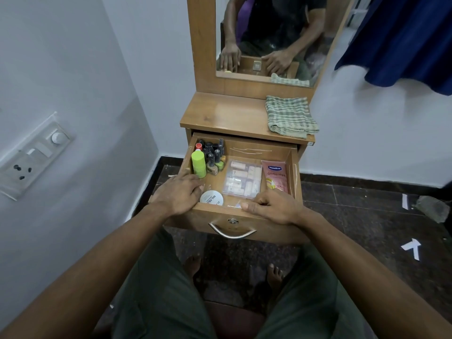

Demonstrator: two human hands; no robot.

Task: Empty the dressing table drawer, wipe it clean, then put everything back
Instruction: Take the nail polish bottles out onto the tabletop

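Your drawer (pixel 244 217) stands pulled out from the dressing table (pixel 220 113), full: nothing has come out yet, so the step in hand is emptying it. Your left hand (pixel 179 195) lies over the front left corner, fingers fairly straight and reaching in toward the green cylinder (pixel 198 163) without closing on anything. Your right hand (pixel 271 205) rests on the front edge with its fingers curled over the rim, thumb along the wood; it seems to steady the drawer rather than hold any item.

Start with the tall things at the back left. The cluster of dark nail polish bottles (pixel 212 151) stands packed tight just behind the green cylinder, so lift the cylinder straight up first or you will likely topple them. Take the bottles a couple at a time, upright, and set them on the tabletop's bare left part, well apart from the checked cloth (pixel 289 116), which you need free for wiping.

The round white tub (pixel 211 198) sits right under your left fingers. The clear packet of small items (pixel 243 178) and the pink Vaseline tube (pixel 275 176) lie flat; slide a finger under an edge and lift each whole.
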